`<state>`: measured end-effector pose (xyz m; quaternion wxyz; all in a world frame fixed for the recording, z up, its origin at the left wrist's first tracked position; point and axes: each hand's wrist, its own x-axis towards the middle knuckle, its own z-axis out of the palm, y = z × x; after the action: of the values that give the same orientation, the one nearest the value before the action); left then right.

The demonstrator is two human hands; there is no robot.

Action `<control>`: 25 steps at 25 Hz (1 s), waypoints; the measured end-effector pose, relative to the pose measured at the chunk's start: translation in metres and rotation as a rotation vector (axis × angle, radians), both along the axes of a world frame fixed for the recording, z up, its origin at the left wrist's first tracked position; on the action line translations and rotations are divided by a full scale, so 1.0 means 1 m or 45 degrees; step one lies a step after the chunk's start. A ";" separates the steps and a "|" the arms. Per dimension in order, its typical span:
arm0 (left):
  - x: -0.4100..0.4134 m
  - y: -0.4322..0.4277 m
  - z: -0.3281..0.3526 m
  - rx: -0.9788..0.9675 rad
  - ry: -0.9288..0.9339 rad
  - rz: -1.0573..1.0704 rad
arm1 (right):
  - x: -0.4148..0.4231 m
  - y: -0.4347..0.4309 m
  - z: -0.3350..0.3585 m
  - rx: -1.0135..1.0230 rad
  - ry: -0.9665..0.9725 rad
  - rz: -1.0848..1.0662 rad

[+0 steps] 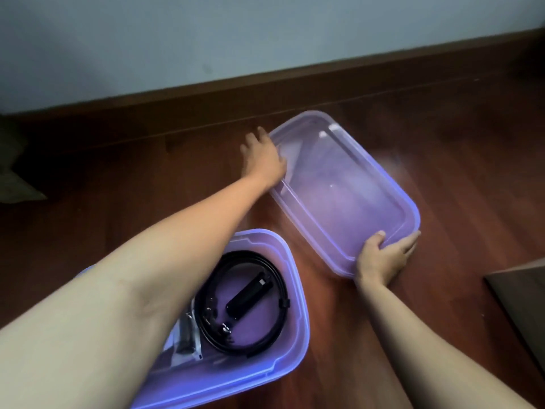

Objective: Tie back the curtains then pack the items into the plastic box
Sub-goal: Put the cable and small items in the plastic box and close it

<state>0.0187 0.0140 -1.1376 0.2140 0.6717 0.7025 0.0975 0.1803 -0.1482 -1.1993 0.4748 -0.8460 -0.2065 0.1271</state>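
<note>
A translucent purple plastic box (298, 290) sits on the wooden floor in front of me. Inside it lie a coiled black cable (274, 326), a black stick-shaped device (247, 293) and a clear packet (184, 340) with dark contents. Beyond it to the right lies the box's purple lid (348, 196), blurred. My left hand (262, 156) reaches across the box and grips the lid's far left edge. My right hand (383, 255) grips the lid's near corner, thumb on top and fingers under the rim.
A dark wooden skirting board and a pale blue wall run along the back. A brown flat board or piece of furniture (522, 302) juts in at the right edge. Something dim and greyish (14, 178) lies at the far left.
</note>
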 end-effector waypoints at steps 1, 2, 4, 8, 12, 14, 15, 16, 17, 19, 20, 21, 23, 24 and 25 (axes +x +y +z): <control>-0.007 0.001 0.011 0.080 0.011 0.030 | 0.003 0.004 0.006 0.043 -0.022 0.016; -0.017 0.003 0.022 0.134 0.013 0.046 | 0.006 0.010 0.013 0.066 -0.051 0.038; -0.048 0.003 0.046 0.198 0.027 -0.004 | 0.007 0.017 0.028 0.080 -0.111 0.130; -0.135 -0.031 0.084 0.202 0.127 -0.097 | -0.017 0.022 0.061 0.061 -0.082 0.469; -0.215 -0.110 0.092 0.100 0.169 -0.141 | -0.046 0.027 0.079 -0.064 -0.079 0.927; -0.247 -0.163 0.084 -0.001 0.089 -0.096 | -0.063 0.017 0.083 -0.114 -0.073 1.128; -0.259 -0.188 0.077 -0.063 0.066 -0.054 | -0.071 0.009 0.084 -0.150 -0.069 1.207; -0.267 -0.212 0.069 -0.114 0.044 -0.006 | -0.079 0.000 0.084 -0.192 -0.072 1.279; -0.275 -0.231 0.060 -0.157 0.025 0.044 | -0.086 -0.011 0.084 -0.236 -0.087 1.344; -0.282 -0.259 0.043 -0.226 0.031 0.121 | -0.095 -0.031 0.081 -0.307 -0.140 1.440; -0.282 -0.269 0.036 -0.254 0.049 0.159 | -0.097 -0.039 0.080 -0.339 -0.161 1.461; -0.283 -0.277 0.031 -0.282 0.055 0.206 | -0.099 -0.046 0.078 -0.365 -0.176 1.480; -0.283 -0.288 0.027 -0.343 0.038 0.255 | -0.101 -0.055 0.077 -0.397 -0.184 1.495; -0.284 -0.290 0.027 -0.368 0.020 0.266 | -0.101 -0.057 0.077 -0.410 -0.182 1.491; -0.285 -0.291 0.028 -0.392 0.010 0.273 | -0.103 -0.058 0.078 -0.419 -0.183 1.490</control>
<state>-0.2661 -0.2767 -1.1097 0.3001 0.5527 0.7774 0.0084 0.0775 -0.2061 -1.1216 0.1742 -0.6610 -0.6461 0.3396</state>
